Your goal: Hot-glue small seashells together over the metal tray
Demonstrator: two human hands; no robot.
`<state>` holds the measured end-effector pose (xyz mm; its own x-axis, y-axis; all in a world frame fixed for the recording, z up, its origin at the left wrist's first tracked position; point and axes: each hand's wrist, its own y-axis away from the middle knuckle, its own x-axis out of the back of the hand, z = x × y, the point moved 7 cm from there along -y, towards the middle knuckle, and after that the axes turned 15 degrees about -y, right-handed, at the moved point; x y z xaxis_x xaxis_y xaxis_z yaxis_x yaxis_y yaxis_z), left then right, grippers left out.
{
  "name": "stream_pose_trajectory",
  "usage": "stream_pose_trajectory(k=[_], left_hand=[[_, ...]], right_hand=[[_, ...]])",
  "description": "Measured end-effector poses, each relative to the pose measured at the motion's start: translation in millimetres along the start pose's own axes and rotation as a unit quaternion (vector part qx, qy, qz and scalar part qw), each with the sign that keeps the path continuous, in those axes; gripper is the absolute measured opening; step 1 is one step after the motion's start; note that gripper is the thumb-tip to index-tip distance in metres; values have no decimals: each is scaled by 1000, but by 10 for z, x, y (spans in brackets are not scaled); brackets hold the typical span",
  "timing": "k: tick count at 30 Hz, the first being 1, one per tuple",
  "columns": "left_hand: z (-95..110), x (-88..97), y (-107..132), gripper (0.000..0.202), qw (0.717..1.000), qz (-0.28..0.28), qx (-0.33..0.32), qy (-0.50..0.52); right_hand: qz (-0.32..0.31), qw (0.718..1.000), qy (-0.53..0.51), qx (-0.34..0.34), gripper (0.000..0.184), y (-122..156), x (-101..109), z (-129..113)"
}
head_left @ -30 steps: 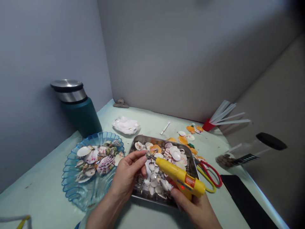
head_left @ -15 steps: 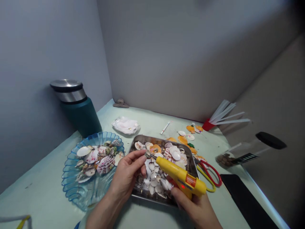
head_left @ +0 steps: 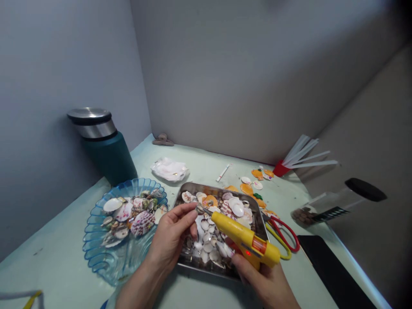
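Note:
My right hand (head_left: 262, 274) is closed round the handle of a yellow glue gun (head_left: 240, 231), whose small red light is lit. The gun's metal nozzle points left, to the fingertips of my left hand (head_left: 177, 227). Thumb and forefinger of that hand pinch a small shell (head_left: 198, 209), mostly hidden, right at the nozzle tip. Both hands hover over a metal tray (head_left: 222, 272) full of white, orange and purple-striped seashells (head_left: 237, 207). Left of it, more shells (head_left: 143, 222) lie in a blue scalloped glass dish (head_left: 96, 257).
A dark green bottle (head_left: 109, 154) stands at the back left, near a white plastic packet (head_left: 170, 168). Orange shells (head_left: 246, 189) lie behind the tray. On the right are scissors (head_left: 295, 240), a red cup of glue sticks (head_left: 281, 168), a lidded jar (head_left: 331, 206) and a black phone-like slab (head_left: 331, 266).
Almost nothing differs. The rear of the glue gun has shifted very slightly right and down, while the left hand keeps its pinch at the nozzle.

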<state>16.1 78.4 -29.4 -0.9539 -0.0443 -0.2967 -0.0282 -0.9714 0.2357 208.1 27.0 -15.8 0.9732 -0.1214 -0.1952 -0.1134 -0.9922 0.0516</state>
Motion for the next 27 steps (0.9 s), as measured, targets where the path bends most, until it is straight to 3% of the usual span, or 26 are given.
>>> stream_pose_trajectory(k=[9, 20, 27], left_hand=[[21, -2, -4, 25, 1000, 3, 2, 29], [44, -15, 4, 24, 998, -6, 9, 61], [9, -15, 8, 24, 997, -16, 14, 71]], right_hand=[[17, 1000, -16, -8, 35, -9, 63, 93], [-6, 1000, -11, -6, 35, -41, 116, 169], [11, 1000, -12, -3, 29, -46, 161, 200]])
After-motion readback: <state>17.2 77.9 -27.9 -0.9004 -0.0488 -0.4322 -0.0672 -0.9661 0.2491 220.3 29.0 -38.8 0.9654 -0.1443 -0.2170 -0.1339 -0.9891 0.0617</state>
